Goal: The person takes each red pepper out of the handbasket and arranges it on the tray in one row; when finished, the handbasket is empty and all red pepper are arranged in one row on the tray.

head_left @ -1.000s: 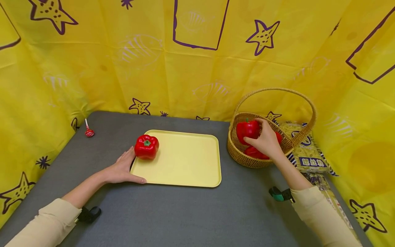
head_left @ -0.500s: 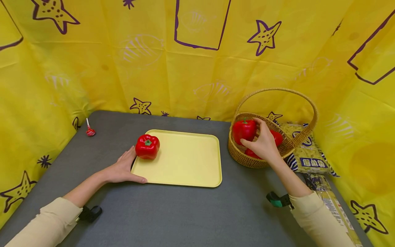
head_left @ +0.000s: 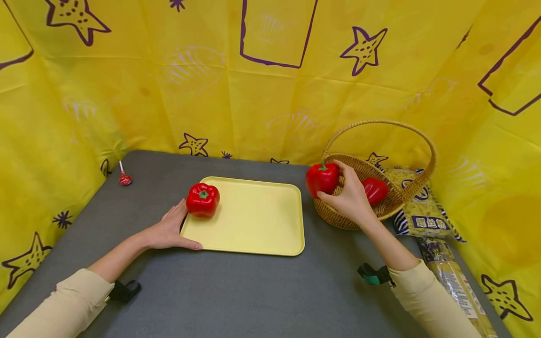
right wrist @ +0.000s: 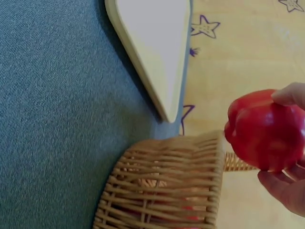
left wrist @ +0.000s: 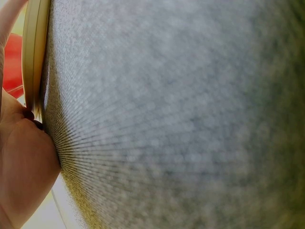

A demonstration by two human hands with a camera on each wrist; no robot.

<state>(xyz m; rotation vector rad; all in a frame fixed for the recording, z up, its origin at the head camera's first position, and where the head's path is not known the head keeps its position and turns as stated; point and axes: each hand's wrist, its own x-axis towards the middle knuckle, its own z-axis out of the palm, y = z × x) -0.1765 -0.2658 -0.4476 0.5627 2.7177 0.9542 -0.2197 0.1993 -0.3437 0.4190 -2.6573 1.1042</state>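
Note:
My right hand (head_left: pixel 351 196) grips a red bell pepper (head_left: pixel 322 179) with a green stem, thumb on one side and fingers on the other. In the right wrist view this bell pepper (right wrist: pixel 265 130) hangs beyond the rim of the wicker basket (right wrist: pixel 167 176). Inside the basket (head_left: pixel 338 220) lies another red pepper (head_left: pixel 375 190), partly behind the right hand. My left hand (head_left: pixel 168 231) rests with spread, straight fingers at the left edge of the yellow tray (head_left: pixel 253 216). A second red bell pepper (head_left: pixel 203 200) stands on the tray's left end, close to those fingers.
A lollipop (head_left: pixel 124 179) lies at the table's far left. Packaged noodles (head_left: pixel 424 211) and a long clear packet (head_left: pixel 456 281) lie right of the basket. The tall basket handle (head_left: pixel 380 122) arches over it. A yellow patterned cloth (head_left: pixel 262 94) hangs behind the grey table (head_left: pixel 253 295).
My right hand has lifted the bell pepper from inside the basket and carried it left, over the basket's left rim. My left hand stays in place at the tray.

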